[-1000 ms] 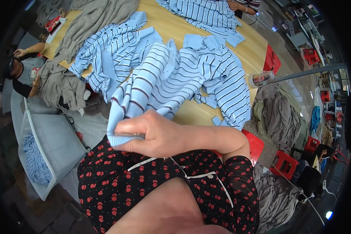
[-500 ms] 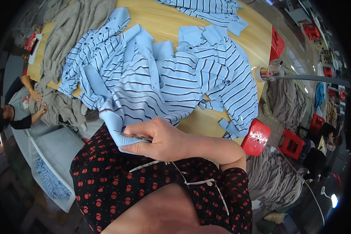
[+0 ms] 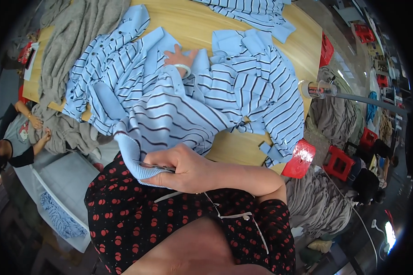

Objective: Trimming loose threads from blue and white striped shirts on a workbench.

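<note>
A light blue knit polo shirt (image 3: 165, 107) with dark stripes stretches from the wooden table toward my body. Through its collar opening my left hand (image 3: 180, 59) shows, fingers spread, a pale bangle at the wrist; the forearm is hidden inside the shirt. Close to my chest, my right hand (image 3: 181, 169) pinches the ribbed hem (image 3: 140, 167). A thin dark metal tool (image 3: 163, 167), perhaps thread snips, sticks out between its thumb and fingers. Beside the shirt lie similar striped shirts, one on the left (image 3: 96, 64) and one on the right (image 3: 280, 96).
Grey knit fabric (image 3: 73, 50) hangs over the table's left side. A further striped shirt (image 3: 257, 13) lies at the far edge. On the right are a clamped metal pole (image 3: 319, 89) and a red stool (image 3: 299, 158). A co-worker (image 3: 18, 137) handles grey fabric at left, above a white bin (image 3: 62, 215).
My left hand has come into view at the collar opening, and the shirt body has lifted and stretched around the arm. My right hand keeps its pinch on the hem.
</note>
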### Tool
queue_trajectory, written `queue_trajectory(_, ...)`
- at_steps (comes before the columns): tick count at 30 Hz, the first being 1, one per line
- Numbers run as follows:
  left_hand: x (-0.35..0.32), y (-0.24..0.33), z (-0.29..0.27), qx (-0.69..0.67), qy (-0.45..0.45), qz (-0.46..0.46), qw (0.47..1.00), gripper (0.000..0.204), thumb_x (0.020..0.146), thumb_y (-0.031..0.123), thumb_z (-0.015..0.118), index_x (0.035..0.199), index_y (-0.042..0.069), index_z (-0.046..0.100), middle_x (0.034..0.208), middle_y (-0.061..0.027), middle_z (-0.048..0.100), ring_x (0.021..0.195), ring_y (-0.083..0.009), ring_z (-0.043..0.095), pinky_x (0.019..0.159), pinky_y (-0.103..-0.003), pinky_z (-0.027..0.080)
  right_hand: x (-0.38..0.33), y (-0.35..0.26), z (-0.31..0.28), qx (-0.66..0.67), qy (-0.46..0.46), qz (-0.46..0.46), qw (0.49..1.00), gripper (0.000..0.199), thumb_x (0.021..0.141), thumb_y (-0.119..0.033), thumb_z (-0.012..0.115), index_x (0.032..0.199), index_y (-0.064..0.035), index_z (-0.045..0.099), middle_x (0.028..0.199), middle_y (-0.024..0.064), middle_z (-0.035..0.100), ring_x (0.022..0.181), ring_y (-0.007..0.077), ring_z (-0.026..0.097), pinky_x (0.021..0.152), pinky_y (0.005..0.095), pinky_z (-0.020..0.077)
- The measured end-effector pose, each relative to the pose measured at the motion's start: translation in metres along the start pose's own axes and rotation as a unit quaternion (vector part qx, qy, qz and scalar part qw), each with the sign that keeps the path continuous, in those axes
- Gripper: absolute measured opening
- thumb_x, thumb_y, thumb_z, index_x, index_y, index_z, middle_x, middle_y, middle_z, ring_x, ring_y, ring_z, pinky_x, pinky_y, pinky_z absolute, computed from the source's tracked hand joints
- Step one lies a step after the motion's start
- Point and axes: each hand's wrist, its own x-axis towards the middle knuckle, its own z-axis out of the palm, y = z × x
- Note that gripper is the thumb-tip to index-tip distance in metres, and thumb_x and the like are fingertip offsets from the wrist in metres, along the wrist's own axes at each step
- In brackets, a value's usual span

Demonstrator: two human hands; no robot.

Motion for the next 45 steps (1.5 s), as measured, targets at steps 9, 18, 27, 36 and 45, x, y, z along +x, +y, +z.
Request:
queue_trajectory(9, -0.029, 0.033, 0.017, 0.238, -0.076, 0.247, 0.936, 0.083, 0.062, 0.069, 0.046, 0.122, 0.012, 0.039, 0.126, -0.0287, 0.024, 0.097, -0.0426, 0.043, 0.083, -0.043, 0.035, 0.006, 0.004, -0.004, 0.009, -0.014, 0.063, 0.998, 0.021, 0.080, -0.020, 0.056, 0.091, -0.0022, 0.054, 0.060, 0.0014, 0.046, 0.056, 0.0044, 0.034, 0.051, 0.0213, 0.0314)
queue_trajectory(18, -0.005, 0.037, 0.042, 0.232, -0.023, 0.288, 0.929, 0.053, 0.075, 0.040, 0.053, 0.109, 0.000, 0.046, 0.112, -0.0240, 0.044, 0.098, -0.0360, 0.045, 0.073, -0.038, 0.038, -0.005, -0.002, -0.014, -0.019, 0.046, 0.078, 0.996, 0.023, 0.079, -0.018, 0.056, 0.095, -0.0014, 0.054, 0.064, 0.0017, 0.050, 0.061, 0.0030, 0.038, 0.054, 0.0213, 0.0349)
queue_trajectory(27, -0.088, 0.039, -0.012, -0.011, 0.122, 0.436, 0.892, 0.036, 0.078, 0.029, 0.050, 0.098, 0.000, 0.045, 0.094, -0.0219, 0.048, 0.083, -0.0355, 0.048, 0.065, -0.038, 0.039, -0.030, 0.012, 0.008, -0.040, 0.046, 0.003, 0.998, 0.033, 0.078, -0.023, 0.056, 0.094, 0.0047, 0.051, 0.070, 0.0081, 0.054, 0.065, 0.0101, 0.043, 0.062, 0.0265, 0.0382)
queue_trajectory(36, -0.056, 0.024, -0.076, -0.170, 0.217, 0.413, 0.868, 0.017, 0.081, 0.016, 0.047, 0.086, 0.000, 0.044, 0.074, -0.0195, 0.051, 0.065, -0.0350, 0.052, 0.057, -0.038, 0.040, -0.108, -0.010, 0.016, -0.119, 0.023, -0.107, 0.987, 0.032, 0.079, -0.028, 0.056, 0.087, 0.0027, 0.052, 0.067, 0.0084, 0.053, 0.062, 0.0100, 0.042, 0.060, 0.0278, 0.0385)
queue_trajectory(45, -0.290, 0.046, -0.239, -0.164, 0.045, 0.600, 0.782, 0.024, 0.079, 0.014, 0.052, 0.098, -0.001, 0.049, 0.073, -0.0135, 0.057, 0.067, -0.0253, 0.056, 0.060, -0.034, 0.043, -0.195, -0.053, 0.005, -0.204, 0.150, -0.224, 0.941, 0.025, 0.079, -0.026, 0.057, 0.082, -0.0004, 0.055, 0.064, 0.0068, 0.052, 0.061, 0.0073, 0.044, 0.058, 0.0268, 0.0390)
